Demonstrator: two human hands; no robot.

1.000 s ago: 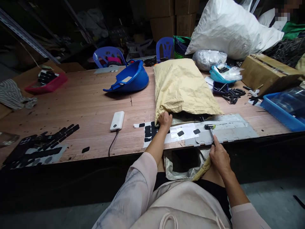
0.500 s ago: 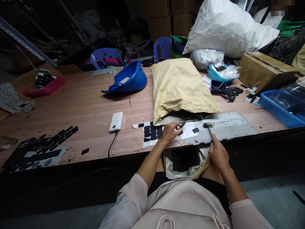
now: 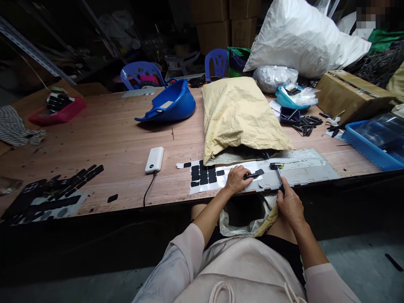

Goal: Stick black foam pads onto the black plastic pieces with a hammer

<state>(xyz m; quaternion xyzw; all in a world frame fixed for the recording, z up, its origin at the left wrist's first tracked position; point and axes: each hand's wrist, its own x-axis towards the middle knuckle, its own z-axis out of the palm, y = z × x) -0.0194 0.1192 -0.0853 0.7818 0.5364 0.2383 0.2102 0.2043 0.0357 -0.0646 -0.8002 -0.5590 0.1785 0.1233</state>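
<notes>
My left hand (image 3: 236,179) is closed on a small black elongated piece (image 3: 251,176), low over a white backing sheet (image 3: 208,187). Black rounded-square stickers (image 3: 204,176) cover the sheet's left part, and a lone one (image 3: 259,171) lies close to the held piece's tip. My right hand (image 3: 291,203) grips the dark handle of a small hammer (image 3: 277,166). The hammer's head, with a yellowish end, rests at or just above a grey board (image 3: 303,168) along the table's front edge; contact is hard to tell.
A yellow sack (image 3: 243,113) lies behind the sheet. Left of it are a white power bank (image 3: 154,160) with a cable and a blue scoop-shaped basin (image 3: 176,101). Rightward stand a blue tray (image 3: 372,147) and a cardboard box (image 3: 353,94). An open bag (image 3: 225,225) hangs at my lap.
My left hand has moved right along the sheet with the black piece, nearing the lone sticker. My right hand and the hammer have stayed almost in place.
</notes>
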